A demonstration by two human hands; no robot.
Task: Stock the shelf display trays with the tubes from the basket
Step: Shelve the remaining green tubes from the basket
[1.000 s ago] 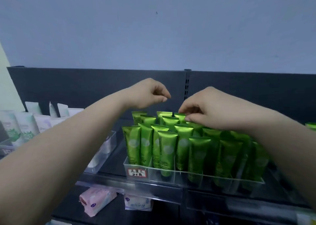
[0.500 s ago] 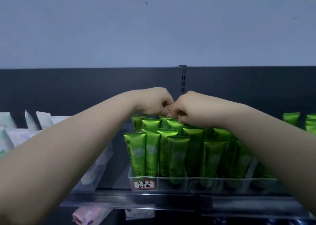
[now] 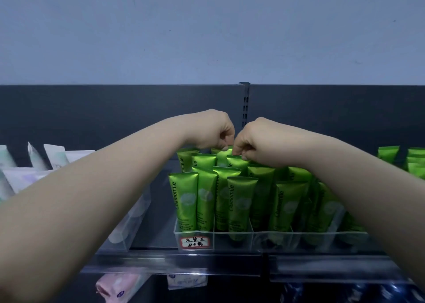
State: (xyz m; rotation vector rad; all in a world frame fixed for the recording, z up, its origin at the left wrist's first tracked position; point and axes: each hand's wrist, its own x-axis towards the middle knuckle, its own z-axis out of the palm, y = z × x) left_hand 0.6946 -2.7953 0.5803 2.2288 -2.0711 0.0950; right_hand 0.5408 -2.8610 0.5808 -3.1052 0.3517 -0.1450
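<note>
tubes [image 3: 239, 201] crimps up, packed in tray [image 3: 230, 236] on shelf [image 3: 174, 260] | left hand [image 3: 213, 130] fingers curled, pinching a back-row crimp | right hand [image 3: 253, 141] fingers clamped on the neighbouring crimp | likely straightening them so rows face out; top grip spares neighbours | basket unseen

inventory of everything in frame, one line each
green tubes: over a dozen, green, upright in tray
tray: one, clear, centre
label: one, red and white, tray front, left end
pale tubes: several, white, far left
far tubes: several, green, right edge
packs: two, pink and white, bottom, below tray
left hand: one, fingers curled over back row, grip hidden
right hand: one, pinching back tube top
</note>
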